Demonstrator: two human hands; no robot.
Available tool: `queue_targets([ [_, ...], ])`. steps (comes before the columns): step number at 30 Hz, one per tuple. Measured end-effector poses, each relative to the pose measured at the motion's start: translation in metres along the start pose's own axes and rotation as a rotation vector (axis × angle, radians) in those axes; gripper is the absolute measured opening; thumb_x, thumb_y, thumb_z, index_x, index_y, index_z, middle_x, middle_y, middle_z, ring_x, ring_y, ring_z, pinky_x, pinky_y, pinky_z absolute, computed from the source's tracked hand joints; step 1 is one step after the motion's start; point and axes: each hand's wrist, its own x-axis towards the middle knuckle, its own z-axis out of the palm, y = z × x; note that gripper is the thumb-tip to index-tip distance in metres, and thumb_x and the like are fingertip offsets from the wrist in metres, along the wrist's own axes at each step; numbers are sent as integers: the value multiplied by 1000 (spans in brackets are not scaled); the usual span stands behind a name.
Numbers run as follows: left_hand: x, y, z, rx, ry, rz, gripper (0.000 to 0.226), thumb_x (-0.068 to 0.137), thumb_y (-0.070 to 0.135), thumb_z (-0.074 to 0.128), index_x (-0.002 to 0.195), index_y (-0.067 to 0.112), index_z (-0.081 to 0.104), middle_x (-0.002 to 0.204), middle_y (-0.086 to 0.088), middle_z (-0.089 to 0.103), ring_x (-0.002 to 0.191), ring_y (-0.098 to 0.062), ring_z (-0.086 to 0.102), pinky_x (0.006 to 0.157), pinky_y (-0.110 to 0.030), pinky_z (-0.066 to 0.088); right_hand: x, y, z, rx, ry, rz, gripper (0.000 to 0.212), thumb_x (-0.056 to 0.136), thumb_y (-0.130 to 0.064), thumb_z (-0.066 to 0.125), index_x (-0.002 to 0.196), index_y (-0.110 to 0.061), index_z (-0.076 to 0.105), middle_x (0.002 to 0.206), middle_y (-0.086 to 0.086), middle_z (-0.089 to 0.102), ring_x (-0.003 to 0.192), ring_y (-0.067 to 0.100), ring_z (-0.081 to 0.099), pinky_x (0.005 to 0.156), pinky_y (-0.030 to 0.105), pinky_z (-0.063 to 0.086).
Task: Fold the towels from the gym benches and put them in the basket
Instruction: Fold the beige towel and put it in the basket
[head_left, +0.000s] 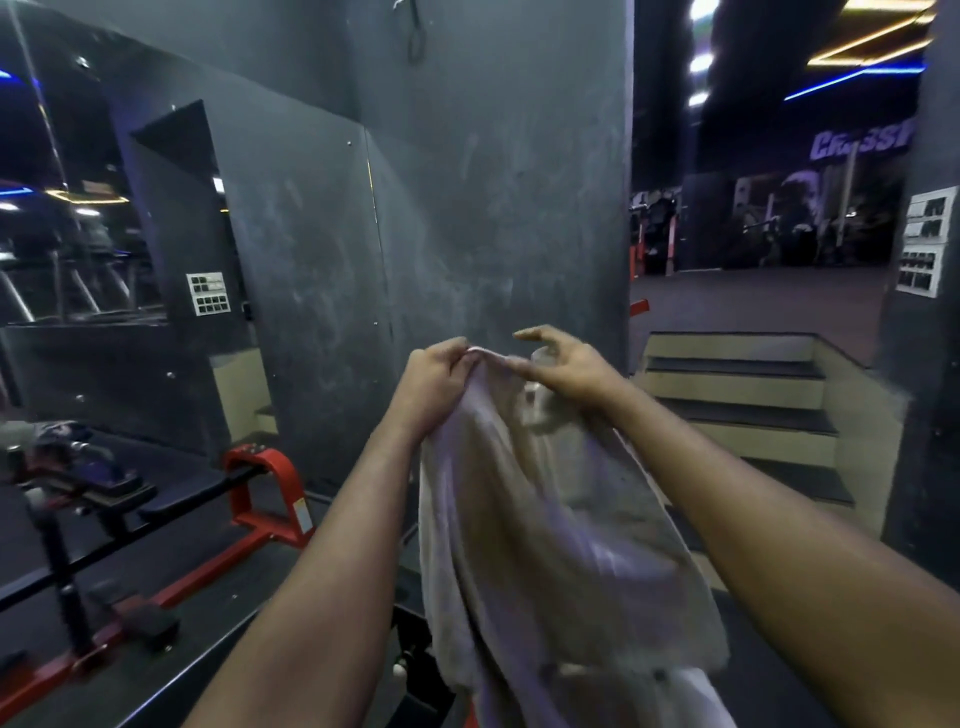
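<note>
A pale grey towel (550, 545) hangs in front of me, held up at chest height and trailing down past the bottom of the view. My left hand (431, 384) grips its top edge with curled fingers. My right hand (566, 364) sits just to the right at the same height, fingers spread and loosely bent, its thumb and forefinger touching the towel's top edge; a firm pinch is not clear. No basket is in view.
A red and black gym bench (171, 499) stands at the lower left with a bundle of cloth (57, 436) on its far end. A dark wall and mirror (389, 208) rise straight ahead. Steps (743, 405) climb to the right.
</note>
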Motion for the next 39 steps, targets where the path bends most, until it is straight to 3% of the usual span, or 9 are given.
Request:
queue_targets([
  [4,7,2,-11,-51,-78,54,38,93,19,62,59,29,47,52,10,51,53,-1,48,54,-12,34,1,-16,21,-168,14,-175,24,84,-36,74,73,-20,61,71,-2,59,71,10,54,70,31,44],
  [14,-64,-70,27,57,-357,-182,11,84,3,51,83,8,61,83,-10,69,85,-31,63,65,-31,34,2,-19,2,-235,708,109,9,77,-21,57,81,-14,61,66,2,60,68,27,58,57,29,39],
  [19,-49,-52,15,-15,-292,-130,24,95,18,54,75,5,57,74,-10,63,77,-26,59,69,-38,40,-12,-8,7,-279,107,132,48,69,-26,79,111,-42,64,98,-7,68,89,11,65,77,22,54],
  [22,-30,-31,11,-58,-279,-64,25,92,24,60,69,13,59,66,-1,62,72,-19,58,66,-35,41,-19,-7,29,-252,-141,9,36,73,-31,85,107,-26,74,92,-10,68,85,2,61,66,1,39],
  [26,-23,-29,6,-57,-214,-68,35,88,27,67,57,25,51,53,6,52,55,-2,46,56,-23,31,-11,-7,40,-291,17,-41,10,79,-31,77,84,-24,74,89,-3,72,85,10,64,69,9,46],
  [29,-35,-41,8,-62,-310,-87,19,87,23,68,69,16,64,61,0,61,58,-1,49,61,-25,40,-5,-13,37,-265,262,-23,20,71,-54,61,75,-35,65,80,-8,70,80,13,66,73,32,56],
  [34,-66,-71,17,33,-439,-239,16,93,13,50,82,14,62,79,-4,67,84,-25,63,69,-31,40,-9,-28,17,-209,731,51,5,83,-20,61,80,-18,64,70,-4,60,68,19,56,60,26,38],
  [36,-67,-74,16,24,-367,-257,23,95,15,51,72,17,51,76,-8,62,85,-32,61,69,-36,39,-10,-23,11,-260,711,159,11,80,-14,58,85,-20,64,72,-3,59,73,23,58,62,26,39],
  [39,-49,-64,11,-20,-232,-182,23,95,15,55,72,11,50,74,-14,62,78,-33,60,70,-40,43,-12,-10,20,-335,310,181,39,72,-20,71,106,-38,63,92,-1,68,92,22,66,77,33,55],
])
